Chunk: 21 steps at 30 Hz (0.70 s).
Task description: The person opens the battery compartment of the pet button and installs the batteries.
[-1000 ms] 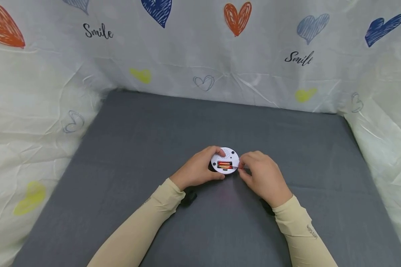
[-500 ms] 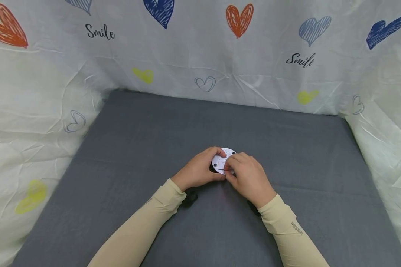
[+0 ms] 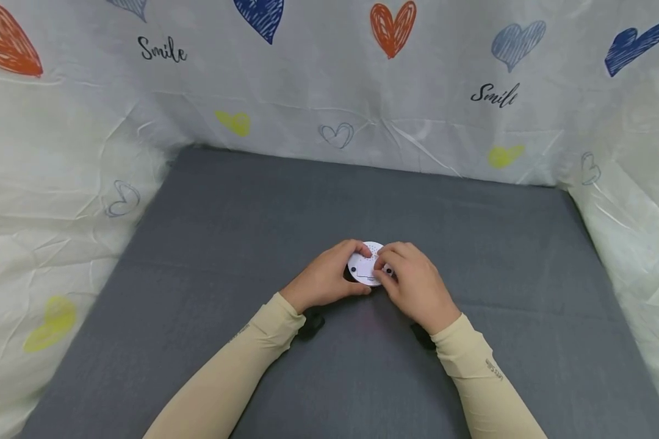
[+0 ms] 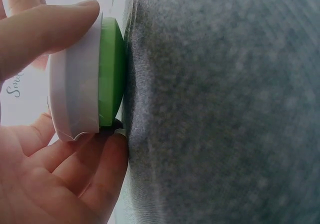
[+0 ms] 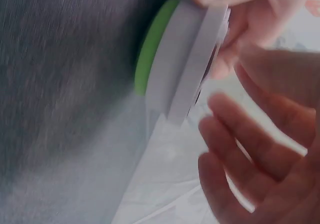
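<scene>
A round white device [image 3: 357, 261] with a green domed side [image 4: 111, 74] is held just over the grey cloth, its white base turned up. Small holes and dark round feet mark that base. My left hand [image 3: 329, 275] grips the device by its rim from the left, thumb and fingers on opposite sides. From the right, my right hand [image 3: 421, 286] pinches the small white battery cover [image 3: 367, 274] between thumb and forefinger over the battery opening. The cover lies over the base, and the batteries are hidden in the head view. In the right wrist view the other fingers [image 5: 220, 129] curve loosely beside the device.
Grey cloth [image 3: 285, 207] covers the table. White sheeting [image 3: 428, 79] printed with hearts and "Smile" hangs behind and at both sides. Dark wrist cameras [image 3: 311, 327] sit under both cuffs.
The right hand has brought the battery cover leftward over the two red batteries, which were exposed a second ago. Its fingers then shifted slightly up and right. The left hand keeps its grip.
</scene>
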Each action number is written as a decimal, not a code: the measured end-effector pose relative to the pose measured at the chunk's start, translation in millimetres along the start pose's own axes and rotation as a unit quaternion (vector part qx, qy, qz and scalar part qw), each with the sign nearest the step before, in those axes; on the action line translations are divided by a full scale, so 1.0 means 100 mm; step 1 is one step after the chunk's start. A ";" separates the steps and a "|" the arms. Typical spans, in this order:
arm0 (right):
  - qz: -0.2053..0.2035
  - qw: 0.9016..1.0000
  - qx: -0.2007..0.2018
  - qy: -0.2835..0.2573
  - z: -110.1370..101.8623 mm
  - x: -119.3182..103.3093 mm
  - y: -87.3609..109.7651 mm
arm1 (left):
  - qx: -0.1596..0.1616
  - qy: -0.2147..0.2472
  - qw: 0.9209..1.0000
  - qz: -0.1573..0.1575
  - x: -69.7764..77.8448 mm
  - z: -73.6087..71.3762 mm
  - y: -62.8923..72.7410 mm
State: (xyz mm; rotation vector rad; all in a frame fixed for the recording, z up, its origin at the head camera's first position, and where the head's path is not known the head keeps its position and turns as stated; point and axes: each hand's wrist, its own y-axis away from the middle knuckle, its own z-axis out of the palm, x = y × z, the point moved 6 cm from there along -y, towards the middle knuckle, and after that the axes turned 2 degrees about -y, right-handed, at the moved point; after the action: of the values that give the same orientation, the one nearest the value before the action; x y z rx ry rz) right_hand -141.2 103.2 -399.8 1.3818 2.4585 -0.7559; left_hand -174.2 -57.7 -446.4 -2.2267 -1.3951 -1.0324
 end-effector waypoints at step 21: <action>0.148 0.984 -0.052 -0.090 0.06 0.25 0.03 | 0.000 -0.012 1.000 0.007 0.01 0.02 -0.02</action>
State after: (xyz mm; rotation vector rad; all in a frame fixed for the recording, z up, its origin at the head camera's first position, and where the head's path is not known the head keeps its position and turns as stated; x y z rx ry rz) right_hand -152.2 119.4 -416.4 1.5197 2.0641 -0.6429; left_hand -174.8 -54.3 -447.2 -2.2526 -1.3881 -1.0060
